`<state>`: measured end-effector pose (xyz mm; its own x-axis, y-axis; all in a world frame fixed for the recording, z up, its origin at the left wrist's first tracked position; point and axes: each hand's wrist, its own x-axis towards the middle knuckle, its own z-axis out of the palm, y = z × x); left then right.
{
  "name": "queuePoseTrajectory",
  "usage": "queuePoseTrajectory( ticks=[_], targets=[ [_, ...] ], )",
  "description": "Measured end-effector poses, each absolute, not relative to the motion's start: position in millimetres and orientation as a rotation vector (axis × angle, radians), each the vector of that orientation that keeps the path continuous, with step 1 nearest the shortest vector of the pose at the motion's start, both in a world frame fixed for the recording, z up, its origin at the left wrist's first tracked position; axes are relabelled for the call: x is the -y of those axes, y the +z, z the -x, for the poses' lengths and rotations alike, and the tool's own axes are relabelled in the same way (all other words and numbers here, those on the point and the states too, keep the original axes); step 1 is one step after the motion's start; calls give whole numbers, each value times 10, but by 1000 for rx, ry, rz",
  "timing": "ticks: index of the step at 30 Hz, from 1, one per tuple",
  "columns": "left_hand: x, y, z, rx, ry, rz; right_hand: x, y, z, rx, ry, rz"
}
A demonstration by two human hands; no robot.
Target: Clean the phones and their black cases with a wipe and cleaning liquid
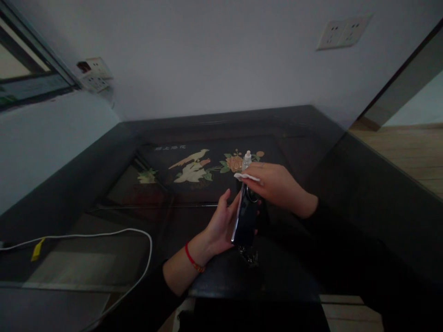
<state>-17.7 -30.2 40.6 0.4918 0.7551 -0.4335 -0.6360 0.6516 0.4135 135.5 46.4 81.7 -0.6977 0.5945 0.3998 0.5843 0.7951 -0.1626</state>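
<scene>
The dark phone (pixel 245 216) stands nearly upright on its short edge above the middle of the bench (pixel 311 152), its glossy face turned to the right; the left hand (pixel 221 226) grasps it from the left side, palm against its back edge and thumb raised beside it; a red bracelet (pixel 191 259) circles that wrist. The right hand (pixel 277 184) comes in from the right and pinches a small white wipe (pixel 245 176), which it presses onto the phone's top end. Just behind the wipe a small white bottle (pixel 247 159) stands on the bench, upright; it sits on an inlaid picture of a pale bird (pixel 192 168) and flowers set into the dark top. Well to the left a white cable (pixel 138 235) loops across the bench, with a yellow tag (pixel 37 249) on it; wall sockets (pixel 342 31) sit high on the right.
</scene>
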Motion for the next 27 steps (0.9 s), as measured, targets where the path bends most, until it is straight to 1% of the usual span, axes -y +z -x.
queuePoseTrajectory(
  ticks=[2,5,7,9,13,15,17,22,24,27],
  targets=[
    [298,401,181,-639,831,-179,-309,820,-1296,2640,55,711],
    [283,416,191,-665,854,-154,0,838,-1174,2831,124,226],
    [278,426,198,-672,874,-166,69,844,-1140,2849,162,79],
    [282,426,204,-679,863,-180,-34,836,-1174,2823,155,204],
    [313,409,204,-682,815,-277,-476,827,-1375,2546,146,817],
    [328,400,200,-674,782,-361,-619,851,-1457,2401,190,1001],
    [337,390,198,-681,746,-410,-658,889,-1490,2344,238,1065],
    [352,377,217,-650,720,-455,-641,940,-1501,2315,443,983],
    [359,390,230,-634,730,-487,-704,919,-1551,2199,626,1041],
    [358,413,248,-599,747,-491,-815,864,-1642,2035,997,1112]
  ],
)
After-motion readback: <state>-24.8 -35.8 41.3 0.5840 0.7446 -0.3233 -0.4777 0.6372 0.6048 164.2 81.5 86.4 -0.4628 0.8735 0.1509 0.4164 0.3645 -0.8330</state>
